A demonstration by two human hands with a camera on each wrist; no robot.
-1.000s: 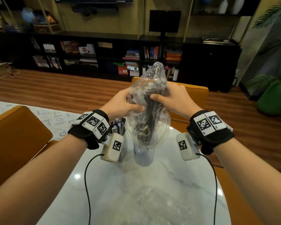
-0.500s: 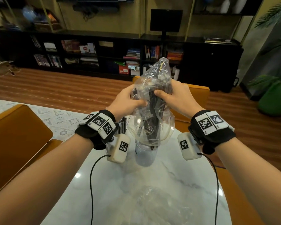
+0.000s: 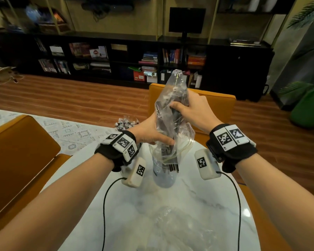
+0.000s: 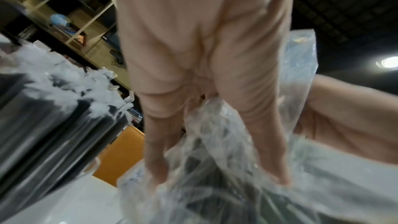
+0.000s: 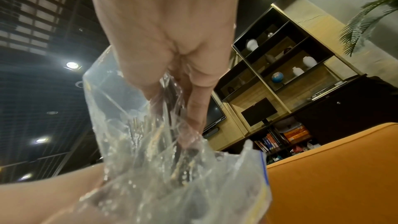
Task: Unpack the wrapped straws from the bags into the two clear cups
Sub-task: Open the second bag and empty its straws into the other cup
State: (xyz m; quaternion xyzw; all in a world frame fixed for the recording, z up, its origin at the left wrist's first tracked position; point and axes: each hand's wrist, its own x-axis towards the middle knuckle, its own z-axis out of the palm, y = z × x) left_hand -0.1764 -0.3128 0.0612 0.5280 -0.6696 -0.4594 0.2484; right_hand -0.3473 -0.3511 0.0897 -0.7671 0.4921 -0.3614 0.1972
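Note:
My right hand (image 3: 179, 108) grips the upper half of a clear plastic bag (image 3: 172, 91) with dark wrapped straws (image 3: 170, 164) inside, held upright with its mouth down. My left hand (image 3: 161, 139) holds the bag's lower part, thumb across the front, just above a clear cup (image 3: 164, 176) on the table. The straws' lower ends stick out of the bag's mouth into that cup. A second cup stands hidden behind my left wrist, and the white tips of its wrapped straws (image 3: 126, 122) show. In the right wrist view my fingers (image 5: 193, 105) squeeze the bag (image 5: 172, 176).
The white marble table (image 3: 198, 205) holds an empty crumpled clear bag (image 3: 170, 225) near its front edge. Orange chairs stand at the left (image 3: 16, 151) and beyond the far side (image 3: 216, 102). Cables run from both wrist cameras over the table.
My left hand slid down the bag from beside the right hand to near its mouth. The straws dropped lower, out of the bag and into the cup.

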